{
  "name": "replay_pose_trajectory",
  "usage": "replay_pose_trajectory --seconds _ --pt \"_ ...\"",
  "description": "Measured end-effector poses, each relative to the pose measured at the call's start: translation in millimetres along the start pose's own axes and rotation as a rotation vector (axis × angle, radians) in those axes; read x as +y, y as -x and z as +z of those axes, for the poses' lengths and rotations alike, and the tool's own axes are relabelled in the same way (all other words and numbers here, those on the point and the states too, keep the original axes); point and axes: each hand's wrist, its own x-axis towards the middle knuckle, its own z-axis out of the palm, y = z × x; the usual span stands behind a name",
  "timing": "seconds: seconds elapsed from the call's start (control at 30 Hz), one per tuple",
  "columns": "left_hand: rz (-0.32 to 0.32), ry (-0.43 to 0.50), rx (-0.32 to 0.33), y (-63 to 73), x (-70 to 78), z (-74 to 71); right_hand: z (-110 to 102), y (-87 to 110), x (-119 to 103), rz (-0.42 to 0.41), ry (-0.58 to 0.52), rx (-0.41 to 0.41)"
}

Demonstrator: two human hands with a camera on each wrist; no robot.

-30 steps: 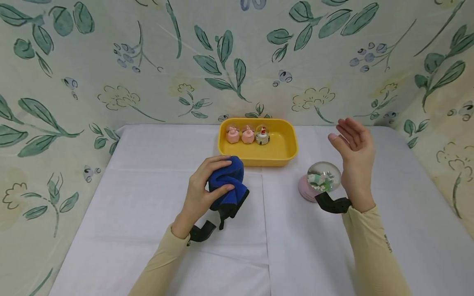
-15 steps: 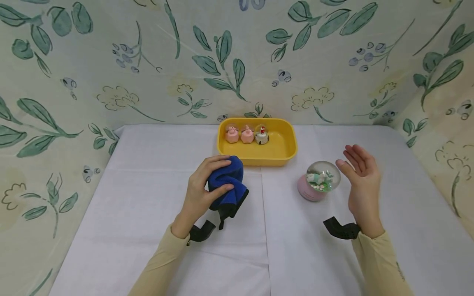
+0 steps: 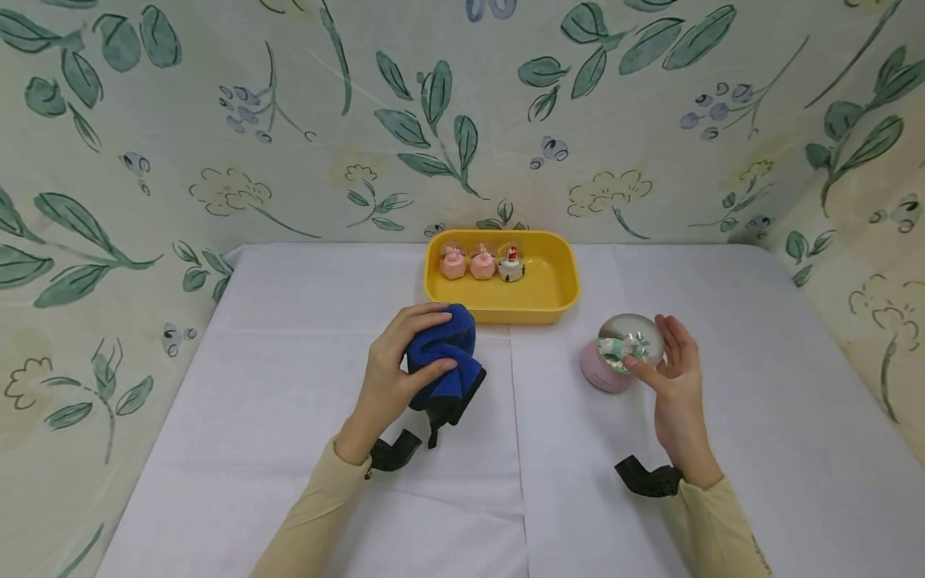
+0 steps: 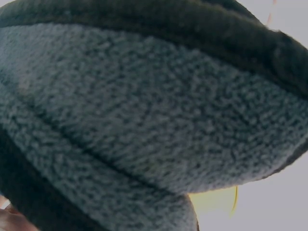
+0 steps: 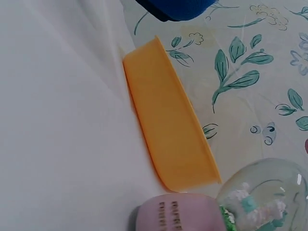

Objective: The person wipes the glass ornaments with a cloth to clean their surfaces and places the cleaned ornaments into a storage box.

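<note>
In the head view my left hand (image 3: 386, 369) grips a bunched blue cloth (image 3: 448, 341) with black edging, thumb in front and fingers over the top. The cloth's grey-looking plush (image 4: 159, 106) fills most of the left wrist view. To the right, a snow globe (image 3: 605, 371) with a pink base leans on the white table covering, its glass dome tilted to the right. My right hand (image 3: 679, 393) is at the dome's right side, thumb overlapping the glass and fingers only slightly bent. Whether they touch the glass I cannot tell. The right wrist view shows the globe's pink base (image 5: 180, 211) low down.
A yellow tray (image 3: 506, 315) stands at the back of the table. Inside it, on the left, are two small pink globe figures (image 3: 468, 265) and a white one with a red top (image 3: 511, 266). Leaf-patterned fabric (image 3: 462, 128) hangs behind the table.
My right hand has come down from above and right of the snow globe, then moved left against or close to its dome. The left hand and the blue cloth have stayed still.
</note>
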Motion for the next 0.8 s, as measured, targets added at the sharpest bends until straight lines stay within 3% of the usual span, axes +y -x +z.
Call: replay_pose_trajectory --seconds 0.57,0.8 --pt "-0.003 0.004 -0.002 1.1 -0.3 0.2 -8 2.0 39 0.223 0.181 0.063" --pt "-0.005 -0.008 0.002 1.6 -1.2 0.0 -11 -0.3 47 0.229 0.404 0.006"
